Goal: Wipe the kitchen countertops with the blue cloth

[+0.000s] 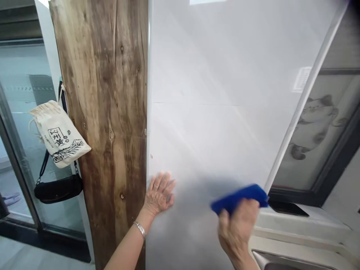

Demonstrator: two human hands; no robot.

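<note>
My right hand (239, 225) is closed around a blue cloth (239, 198), which it presses against the lower part of the white wall panel (219, 112). The cloth's long axis runs nearly level, tilting up toward the right, above the knuckles. My left hand (159, 193) lies open, palm flat on the same panel, left of the cloth and apart from it. Beyond it stands a wooden plank (109, 112), then a hanging cloth bag (59, 133) and black purse (57, 189).
</note>
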